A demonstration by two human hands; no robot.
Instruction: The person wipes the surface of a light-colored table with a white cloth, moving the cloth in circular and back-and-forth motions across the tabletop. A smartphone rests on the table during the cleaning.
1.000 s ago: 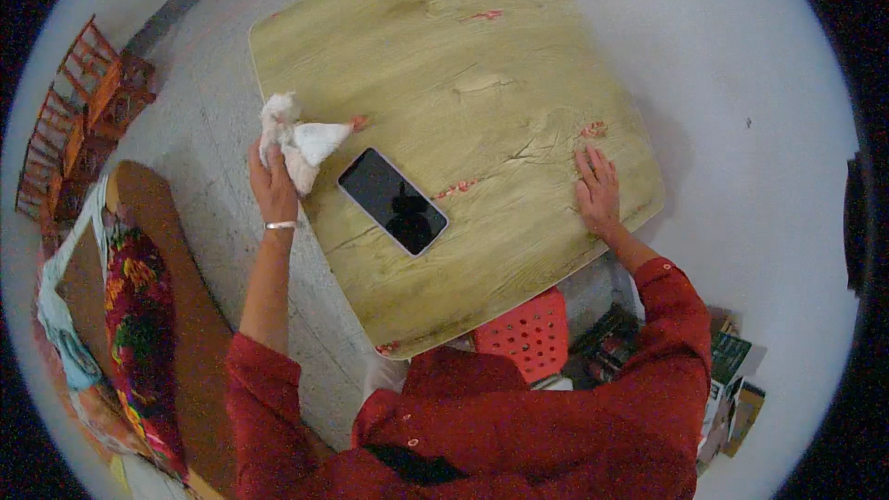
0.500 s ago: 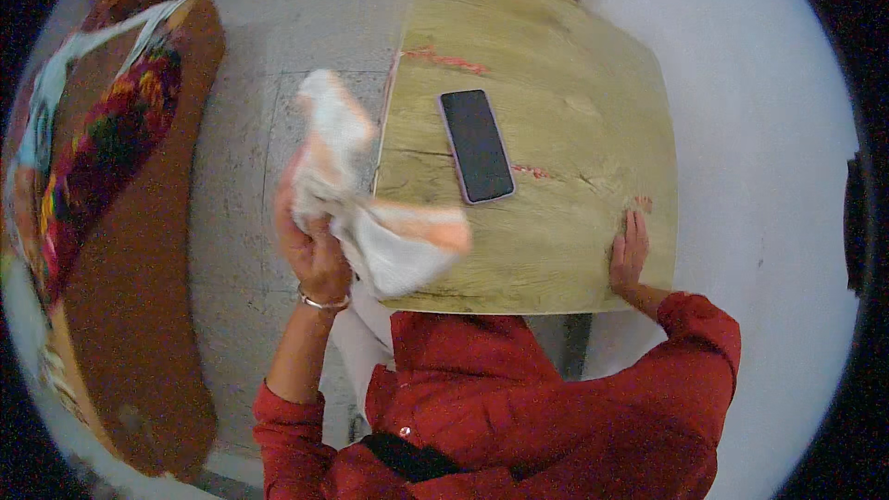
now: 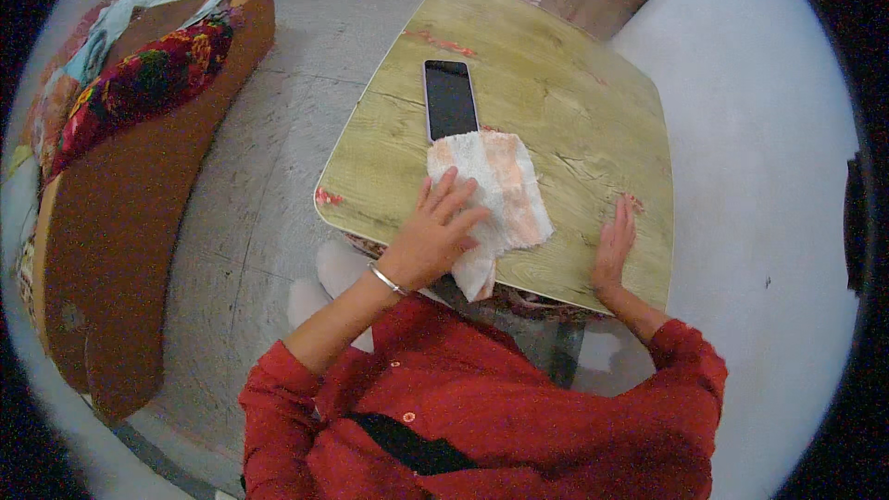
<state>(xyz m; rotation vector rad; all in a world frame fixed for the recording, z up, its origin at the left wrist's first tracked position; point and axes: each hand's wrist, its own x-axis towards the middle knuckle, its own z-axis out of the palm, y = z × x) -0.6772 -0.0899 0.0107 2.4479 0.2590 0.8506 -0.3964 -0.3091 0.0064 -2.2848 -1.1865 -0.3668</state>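
Cloth (image 3: 507,190) lies on worktop (image 3: 565,102), near side | phone (image 3: 450,100) at cloth's far edge | left grip (image 3: 431,239) spread on cloth | right grip (image 3: 614,245) flat on worktop, fingers extended

White-and-peach cloth (image 3: 509,190), spread on table (image 3: 579,102), corner overhanging

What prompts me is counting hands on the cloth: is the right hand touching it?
Apart. The head view shows bare tabletop between the right hand and the cloth.
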